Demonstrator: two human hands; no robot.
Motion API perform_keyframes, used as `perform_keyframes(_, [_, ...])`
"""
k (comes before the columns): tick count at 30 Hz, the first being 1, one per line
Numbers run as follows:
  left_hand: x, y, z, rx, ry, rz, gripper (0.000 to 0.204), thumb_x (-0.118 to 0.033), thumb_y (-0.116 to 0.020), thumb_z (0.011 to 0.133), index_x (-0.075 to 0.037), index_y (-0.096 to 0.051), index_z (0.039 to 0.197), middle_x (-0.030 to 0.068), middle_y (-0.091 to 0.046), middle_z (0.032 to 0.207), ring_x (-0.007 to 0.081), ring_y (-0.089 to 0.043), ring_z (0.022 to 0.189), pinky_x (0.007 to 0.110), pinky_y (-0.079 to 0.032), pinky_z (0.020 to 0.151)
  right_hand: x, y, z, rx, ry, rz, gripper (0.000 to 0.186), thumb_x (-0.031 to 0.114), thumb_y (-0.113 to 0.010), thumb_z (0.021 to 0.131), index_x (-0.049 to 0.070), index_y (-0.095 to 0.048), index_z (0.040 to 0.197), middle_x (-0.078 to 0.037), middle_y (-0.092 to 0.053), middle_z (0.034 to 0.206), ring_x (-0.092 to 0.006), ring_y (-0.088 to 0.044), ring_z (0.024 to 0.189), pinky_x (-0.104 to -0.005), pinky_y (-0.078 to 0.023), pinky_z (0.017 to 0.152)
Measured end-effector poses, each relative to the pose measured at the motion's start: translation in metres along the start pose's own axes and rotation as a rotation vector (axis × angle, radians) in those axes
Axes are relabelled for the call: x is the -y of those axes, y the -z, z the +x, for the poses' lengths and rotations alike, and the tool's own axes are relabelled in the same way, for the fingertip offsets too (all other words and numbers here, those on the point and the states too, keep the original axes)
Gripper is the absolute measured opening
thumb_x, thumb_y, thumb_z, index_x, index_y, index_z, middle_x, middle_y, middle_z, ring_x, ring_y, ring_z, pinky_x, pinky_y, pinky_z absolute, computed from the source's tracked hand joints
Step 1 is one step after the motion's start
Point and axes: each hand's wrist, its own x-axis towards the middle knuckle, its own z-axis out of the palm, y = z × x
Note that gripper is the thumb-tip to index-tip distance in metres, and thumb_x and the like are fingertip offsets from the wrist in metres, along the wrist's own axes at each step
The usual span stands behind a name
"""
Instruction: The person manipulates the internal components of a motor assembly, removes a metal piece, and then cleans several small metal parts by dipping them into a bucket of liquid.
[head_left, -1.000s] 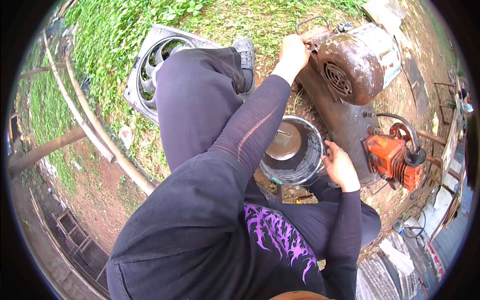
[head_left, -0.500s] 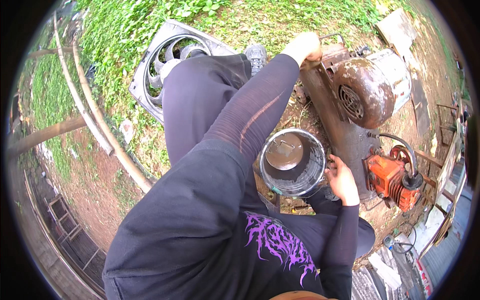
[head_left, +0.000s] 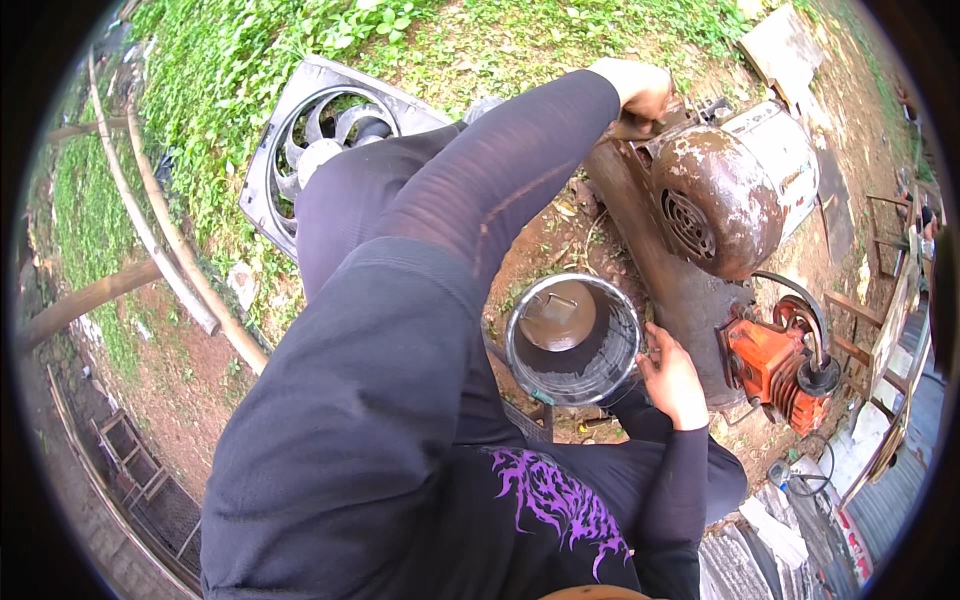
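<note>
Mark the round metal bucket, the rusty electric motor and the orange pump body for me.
round metal bucket [head_left: 560,385]: head view, inner wall near the rim.
rusty electric motor [head_left: 715,195]: head view, brown end housing.
orange pump body [head_left: 765,360]: head view, top face.

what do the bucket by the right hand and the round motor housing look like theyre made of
Bucket: probably thin metal, with a shiny silvery rim and a dull, dirt-stained inside. The right hand rests at its rim.

Motor housing: likely steel or cast metal, brown and rust-pitted, with a slotted vent and flaked patches. Its far end looks painted white. The left hand sits on the rusty parts just above it.
</note>
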Motion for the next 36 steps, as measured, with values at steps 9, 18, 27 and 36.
perform_keyframes(9, [0.007, -0.03, -0.009, -0.371, -0.092, -0.219, 0.03, -0.018, -0.084, 0.079, -0.013, -0.08, 0.109, 0.0125, -0.078, 0.094, 0.0253, -0.074, 0.081, 0.039, -0.058, 0.075, -0.002, -0.002, -0.001, -0.047, 0.024, 0.016, 0.055, 0.011, -0.071, 0.089, 0.0, -0.052, 0.14, -0.025, -0.067, 0.12, -0.0381, -0.065, 0.113, -0.0452, -0.051, 0.096])
perform_keyframes(18, [-0.04, -0.002, -0.106, 0.212, 0.197, 0.333, 0.019, -0.016, -0.076, 0.087, 0.001, -0.077, 0.096, 0.0162, -0.076, 0.102, 0.0261, -0.073, 0.082, 0.039, -0.06, 0.078, -0.007, -0.007, -0.003, -0.075, 0.063, -0.022, 0.053, 0.013, -0.071, 0.089, -0.002, -0.054, 0.137, -0.027, -0.067, 0.119, -0.0401, -0.063, 0.115, -0.0463, -0.05, 0.1])
perform_keyframes(27, [-0.086, -0.139, -0.176, 0.803, 0.115, 0.177, 0.042, -0.029, -0.082, 0.08, -0.004, -0.076, 0.113, 0.0149, -0.074, 0.116, 0.0328, -0.072, 0.106, 0.045, -0.055, 0.09, -0.013, -0.001, -0.012, -0.181, 0.18, -0.105, 0.046, 0.018, -0.067, 0.091, -0.001, -0.057, 0.132, -0.026, -0.066, 0.119, -0.0401, -0.063, 0.115, -0.0467, -0.05, 0.1])
perform_keyframes(36, [-0.076, -0.363, -0.192, 0.446, 0.143, 0.135, 0.024, -0.013, -0.058, 0.094, -0.002, -0.075, 0.106, 0.0237, -0.071, 0.116, 0.0348, -0.07, 0.111, 0.043, -0.058, 0.094, -0.014, 0.015, -0.056, -0.295, 0.101, -0.064, 0.047, 0.015, -0.067, 0.09, -0.002, -0.056, 0.132, -0.025, -0.067, 0.112, -0.0403, -0.066, 0.106, -0.0472, -0.053, 0.093])
